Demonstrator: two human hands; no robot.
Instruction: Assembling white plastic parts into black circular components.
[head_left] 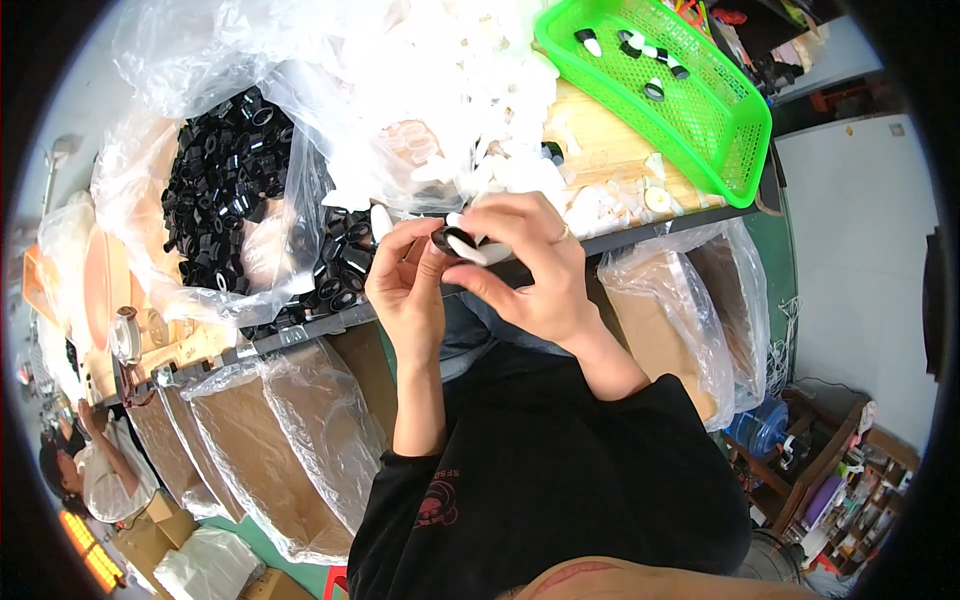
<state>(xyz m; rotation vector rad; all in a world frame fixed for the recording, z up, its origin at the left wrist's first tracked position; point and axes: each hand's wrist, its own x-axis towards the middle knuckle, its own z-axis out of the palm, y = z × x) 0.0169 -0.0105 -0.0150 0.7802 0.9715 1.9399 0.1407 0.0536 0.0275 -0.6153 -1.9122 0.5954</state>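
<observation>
Ring (460, 236): black, round, up between both hands, in front of the chest near the table edge; clear of the loose stock.
White piece (467, 250): slim, lay at the ring's opening, slanted down toward the right; could not tell if seated inside or just resting against it.
Left hand (405, 290): thumb and forefinger pinched the ring at its left side.
Right hand (540, 268): thumb below, fingers above, curved in around the white piece; contact partly hidden, so could not tell if pinched or only steadied.
Good handling: probably called for the left pinch on the outer rim only, opening kept free, ring steady while the right lined up the white piece.
Pressure: likely best light and straight; a tilted push might have skewed the piece or spun the ring.
Check: a look at how evenly the two met seemed wise before any loosening of fingers.
Black stock (225, 200): heaped in a clear bag at left; loose rings (343, 262) spilled toward the edge, near the left hand.
White stock (470, 100): piled beyond the hands, washed out by glare.
Green basket (745, 165): far right, held a few black-and-white pieces (654, 90).
</observation>
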